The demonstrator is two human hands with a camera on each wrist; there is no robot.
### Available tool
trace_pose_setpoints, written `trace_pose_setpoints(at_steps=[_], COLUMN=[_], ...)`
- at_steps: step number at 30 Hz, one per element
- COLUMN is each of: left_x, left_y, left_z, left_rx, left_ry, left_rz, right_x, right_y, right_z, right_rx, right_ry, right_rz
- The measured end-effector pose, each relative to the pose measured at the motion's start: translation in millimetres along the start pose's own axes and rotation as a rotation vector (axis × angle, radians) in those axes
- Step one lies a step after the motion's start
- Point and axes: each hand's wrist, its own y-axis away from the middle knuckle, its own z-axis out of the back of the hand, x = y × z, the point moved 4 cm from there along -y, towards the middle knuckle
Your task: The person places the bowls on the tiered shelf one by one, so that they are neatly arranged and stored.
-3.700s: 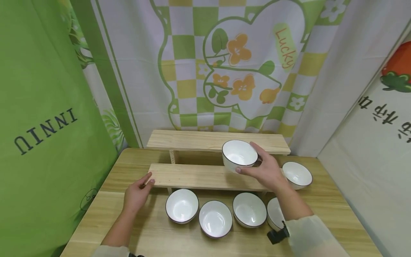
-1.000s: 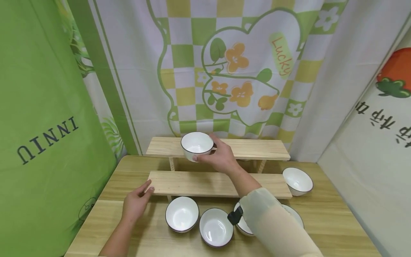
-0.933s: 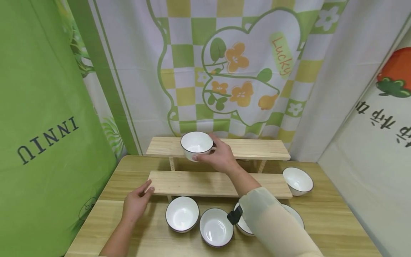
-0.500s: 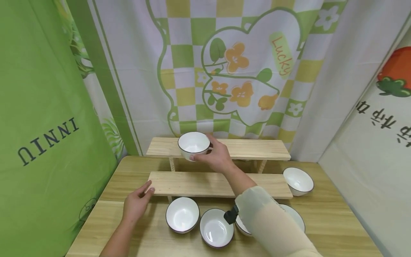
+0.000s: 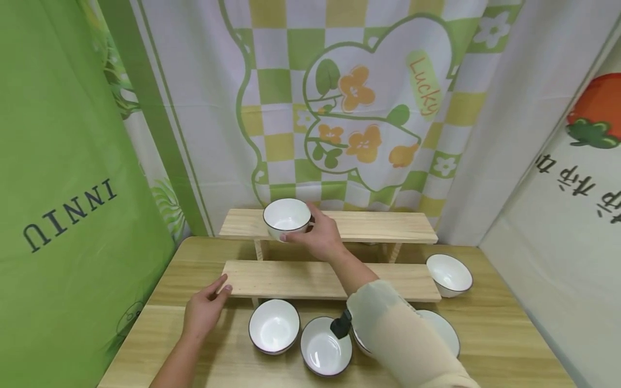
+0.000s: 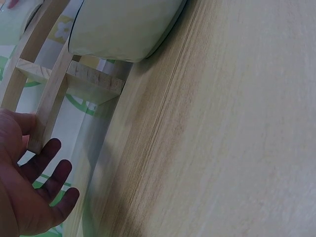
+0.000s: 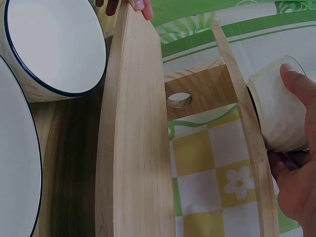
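My right hand grips a white bowl with a dark rim by its right side, thumb in front. The bowl is upright at the left part of the upper wooden shelf. In the right wrist view the bowl is close against that board; whether it bears its weight there I cannot tell. My left hand pinches the left end of the lower wooden shelf. In the left wrist view, thumb and index finger meet the board end, while the other fingers spread free.
Before the lower shelf stand several matching bowls, among them a left bowl, a middle bowl and a right bowl; my right forearm partly hides some. Another bowl stands beyond the shelf's right end. A patterned curtain hangs behind.
My right hand has carried the bowl from above the lower shelf's right part leftward to the upper shelf, shifting slightly further left lately. My left hand keeps its hold on the lower shelf's end.
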Motion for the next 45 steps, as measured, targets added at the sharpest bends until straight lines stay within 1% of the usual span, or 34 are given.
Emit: trace_pose_setpoints(at_steps=[4, 10, 12, 16, 18, 21, 24, 36, 43, 45], left_x=[0.4, 2.3, 4.0, 7.0, 7.0, 6.1, 5.0, -1.4, -2.9, -2.6], left_y=[2.0, 3.8, 4.9, 6.8, 7.2, 7.1, 7.1, 3.3, 3.5, 4.0], left_z=[-0.4, -1.9, -1.2, 1.1, 1.5, 0.5, -0.6, -2.6, -1.0, 0.1], left_rx=[0.01, 0.004, -0.002, -0.017, -0.023, -0.015, -0.011, -0.005, 0.004, 0.003], left_ry=[0.002, 0.008, 0.002, -0.005, -0.004, -0.001, 0.002, 0.003, -0.015, -0.02], left_rz=[0.005, 0.001, 0.009, 0.021, 0.018, 0.009, 0.011, 0.005, 0.012, 0.02], right_x=[1.4, 3.8, 4.9, 6.4, 6.5, 6.6, 6.7, 5.5, -2.2, -3.4], right_y=[-1.3, -4.6, -6.5, -10.2, -11.8, -14.0, -15.9, -17.2, -12.9, -11.3], right_z=[-2.8, -7.0, -10.0, -16.2, -17.8, -18.5, -18.7, -12.4, -3.0, 0.8], right_rx=[0.001, -0.002, 0.004, 0.013, 0.005, -0.012, -0.017, -0.022, -0.001, 0.004], right_ry=[-0.003, -0.006, -0.003, 0.037, 0.067, 0.099, 0.099, 0.087, 0.036, 0.043], right_rz=[0.0, -0.008, -0.007, 0.001, -0.002, -0.01, -0.015, 0.009, -0.038, -0.046])
